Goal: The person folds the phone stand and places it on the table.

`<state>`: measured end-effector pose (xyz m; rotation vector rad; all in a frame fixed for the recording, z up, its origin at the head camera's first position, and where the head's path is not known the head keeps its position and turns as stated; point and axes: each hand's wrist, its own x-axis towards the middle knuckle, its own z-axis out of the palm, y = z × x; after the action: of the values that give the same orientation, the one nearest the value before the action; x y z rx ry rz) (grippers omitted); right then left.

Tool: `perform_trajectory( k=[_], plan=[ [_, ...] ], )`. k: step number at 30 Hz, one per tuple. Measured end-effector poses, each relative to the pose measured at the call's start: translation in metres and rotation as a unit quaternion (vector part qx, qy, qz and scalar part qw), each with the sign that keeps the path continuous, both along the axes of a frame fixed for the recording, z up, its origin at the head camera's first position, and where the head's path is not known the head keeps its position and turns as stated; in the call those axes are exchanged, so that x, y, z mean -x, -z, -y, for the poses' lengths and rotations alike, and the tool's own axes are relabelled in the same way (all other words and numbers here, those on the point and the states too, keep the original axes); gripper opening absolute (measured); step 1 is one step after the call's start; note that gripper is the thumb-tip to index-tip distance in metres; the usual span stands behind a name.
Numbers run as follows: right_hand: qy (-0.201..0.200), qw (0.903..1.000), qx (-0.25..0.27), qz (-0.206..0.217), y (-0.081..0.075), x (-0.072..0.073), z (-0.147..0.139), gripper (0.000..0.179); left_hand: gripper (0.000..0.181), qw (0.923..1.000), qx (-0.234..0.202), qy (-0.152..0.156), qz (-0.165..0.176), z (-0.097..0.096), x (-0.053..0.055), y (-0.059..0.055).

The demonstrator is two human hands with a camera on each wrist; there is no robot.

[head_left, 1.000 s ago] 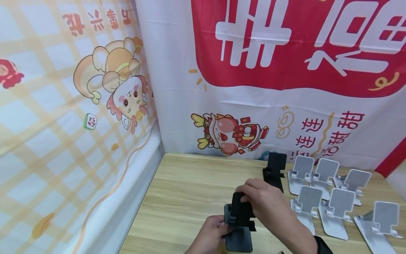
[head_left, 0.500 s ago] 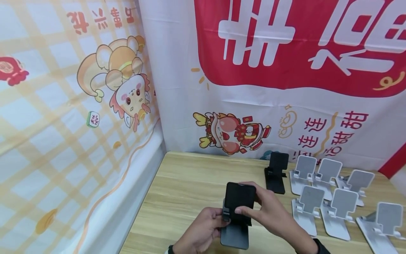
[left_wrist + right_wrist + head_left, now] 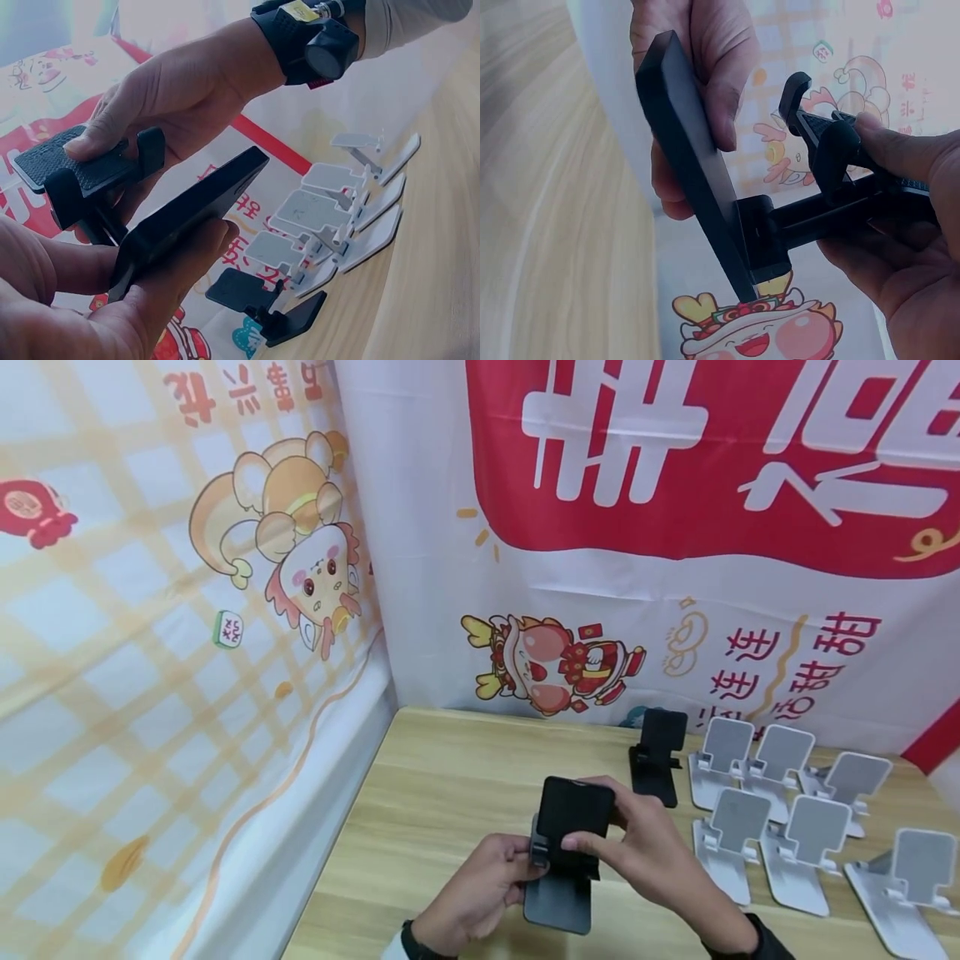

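A black folding phone stand (image 3: 576,810) is held up between both hands over the near part of the table. My left hand (image 3: 483,885) grips its flat base (image 3: 558,903) from the left; in the left wrist view the fingers wrap the base's edge. The upper plate (image 3: 82,161) is pinched by my right hand (image 3: 656,852), thumb on the front face and fingers behind. A hinged arm (image 3: 821,214) joins plate and base in the right wrist view, with the plate's hooked lip (image 3: 795,94) jutting out.
Another black phone stand (image 3: 660,743) stands at the table's back, beyond my right hand. Several white phone stands (image 3: 806,839) with grey pads are lined up on the right. Printed cloths (image 3: 420,568) hang along the back and left edges of the wooden table (image 3: 420,793).
My right hand has shifted from the top of the plate to its right side, thumb now across the front. The plate has swung to face upward more. Both hands still hold the phone stand.
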<state>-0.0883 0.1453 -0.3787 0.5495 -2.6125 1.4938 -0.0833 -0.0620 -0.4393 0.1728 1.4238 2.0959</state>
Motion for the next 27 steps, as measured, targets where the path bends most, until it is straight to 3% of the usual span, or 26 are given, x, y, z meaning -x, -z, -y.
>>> perform_trajectory(
  k=[6,9,14,17,20,23,27],
  plan=[
    [0.034,0.9943,-0.033,-0.096,0.005,0.006,0.001,0.045,0.042,0.9993,-0.024,0.028,-0.009,-0.005,-0.003,-0.002],
    [0.054,0.9913,-0.038,-0.114,0.007,0.007,0.001,0.045,0.043,0.9990,-0.031,0.028,-0.014,-0.008,-0.004,-0.003],
    [0.053,0.9866,-0.068,-0.139,0.000,0.006,-0.001,0.051,0.042,0.9995,-0.030,0.012,-0.007,-0.011,-0.004,-0.005],
    [0.064,0.9713,-0.101,-0.206,-0.012,0.004,-0.003,0.057,0.041,0.9998,-0.017,0.003,0.002,-0.012,-0.003,-0.005],
    [0.070,0.9507,-0.127,-0.274,-0.027,0.000,-0.005,0.049,0.041,0.9999,-0.004,0.000,0.011,-0.012,-0.001,-0.005],
    [0.058,0.9347,-0.158,-0.313,-0.037,-0.003,-0.003,0.036,0.041,0.9999,0.000,0.000,0.011,-0.012,0.000,-0.005],
    [0.046,0.9233,-0.183,-0.335,-0.042,-0.005,0.001,0.033,0.040,0.9999,0.007,-0.003,0.007,-0.012,0.001,-0.005]
  ],
)
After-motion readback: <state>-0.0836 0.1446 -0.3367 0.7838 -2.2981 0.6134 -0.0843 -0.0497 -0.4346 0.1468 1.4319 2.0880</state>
